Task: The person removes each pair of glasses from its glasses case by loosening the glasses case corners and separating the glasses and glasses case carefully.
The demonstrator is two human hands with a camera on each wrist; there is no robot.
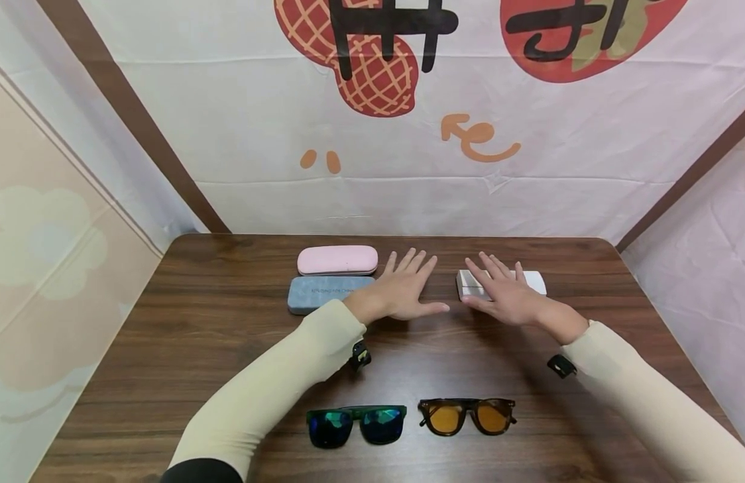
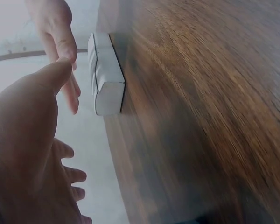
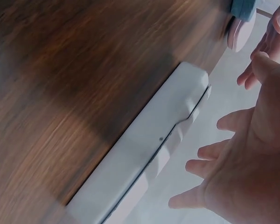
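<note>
The person's two hands hover flat and spread over the far middle of the brown wooden bench, holding nothing. The left hand has straight, fanned fingers and sits just right of the grey-blue glasses case, its wrist overlapping that case's right end in the head view; whether it touches the case cannot be told. The right hand is likewise open, palm down, directly above the white glasses case, covering its left half. The right wrist view shows that white case lying closed on the wood with the fingers above it and a gap between, so the hand seems not yet to rest on it. The left wrist view shows the same white case end-on, beyond the left thumb.

A pink glasses case lies just behind the grey-blue one, the two nearly touching along their long sides. All three cases look closed. Well nearer the person than the white case, two pairs of sunglasses lie unfolded, side by side: one with green mirrored lenses to the left, one tortoiseshell with amber lenses to the right. Cases sit in the far row and glasses in the near row, apparently laid out for easy reach.
</note>
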